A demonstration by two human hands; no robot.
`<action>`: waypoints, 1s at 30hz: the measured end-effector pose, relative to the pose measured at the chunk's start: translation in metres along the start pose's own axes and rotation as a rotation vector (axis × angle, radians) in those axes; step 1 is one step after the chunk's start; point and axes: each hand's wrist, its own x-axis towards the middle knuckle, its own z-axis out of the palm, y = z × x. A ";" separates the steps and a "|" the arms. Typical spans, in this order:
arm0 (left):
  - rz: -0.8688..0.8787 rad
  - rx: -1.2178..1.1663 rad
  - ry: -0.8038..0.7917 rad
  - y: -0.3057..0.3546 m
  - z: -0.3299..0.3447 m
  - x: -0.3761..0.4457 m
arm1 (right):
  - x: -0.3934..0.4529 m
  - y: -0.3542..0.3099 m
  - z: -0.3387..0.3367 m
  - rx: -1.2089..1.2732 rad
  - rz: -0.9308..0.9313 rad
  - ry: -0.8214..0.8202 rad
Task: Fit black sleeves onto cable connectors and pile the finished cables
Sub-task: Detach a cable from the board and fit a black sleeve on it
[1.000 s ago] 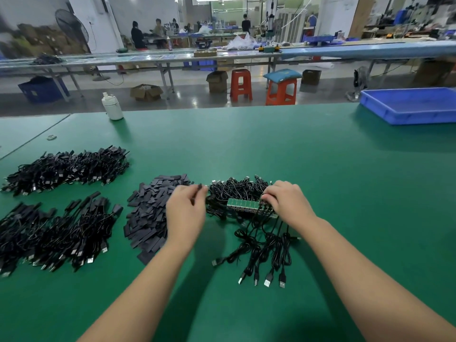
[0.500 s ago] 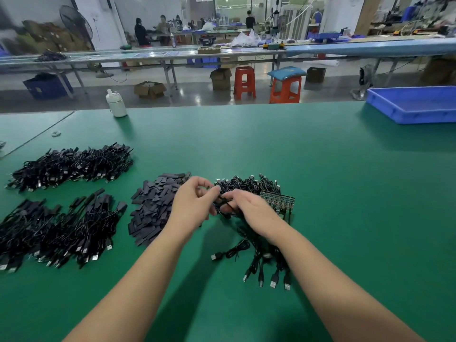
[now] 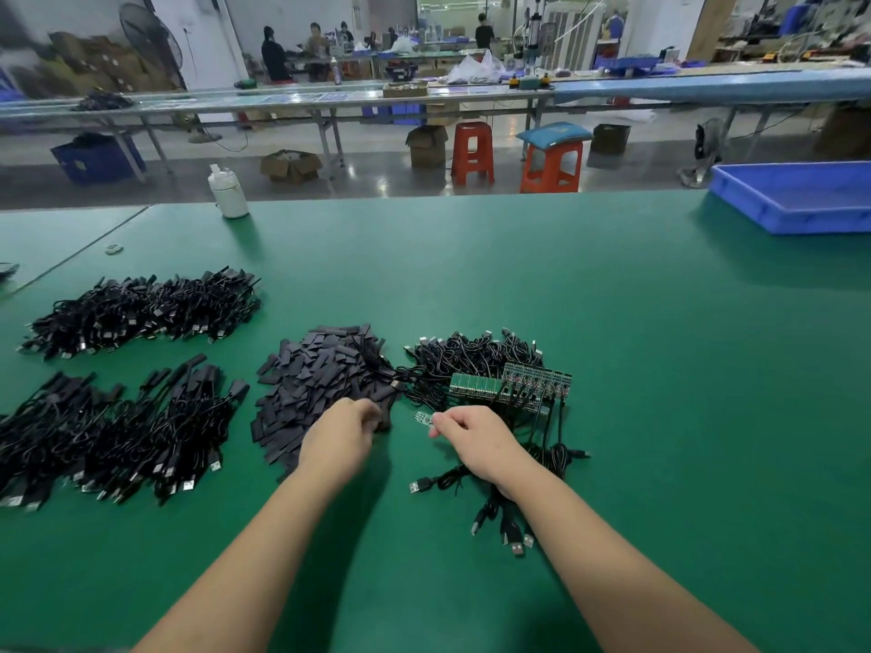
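A heap of flat black sleeves (image 3: 320,384) lies on the green table (image 3: 612,369). My left hand (image 3: 341,435) sits at the heap's near right edge, fingers curled round a black sleeve (image 3: 384,412). My right hand (image 3: 476,440) pinches a small green connector board (image 3: 423,418) on the end of a cable, a short gap from the left hand. Behind it lies a tangle of unsleeved cables (image 3: 476,360) with rows of green boards (image 3: 511,386). Their USB plugs (image 3: 513,539) trail toward me. Two piles of sleeved cables (image 3: 118,431) (image 3: 141,308) lie at the left.
A blue tray (image 3: 796,200) stands at the far right of the table. A white bottle (image 3: 228,190) stands at the far edge on the left. Beyond the table are red stools, cardboard boxes, long benches and seated people.
My hands were together over the cable tangle; they have come apart. The right hand now holds one green board out in front, the left has moved to the sleeve heap and taken a sleeve.
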 end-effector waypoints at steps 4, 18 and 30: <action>0.113 0.460 -0.243 -0.024 0.018 -0.001 | -0.005 0.014 0.012 -0.017 0.067 -0.036; 0.170 -0.076 0.029 -0.003 0.018 -0.004 | -0.008 0.054 0.014 -0.242 0.119 0.001; 0.240 -0.274 -0.214 0.011 0.048 -0.034 | -0.008 0.053 0.004 -0.207 0.128 -0.087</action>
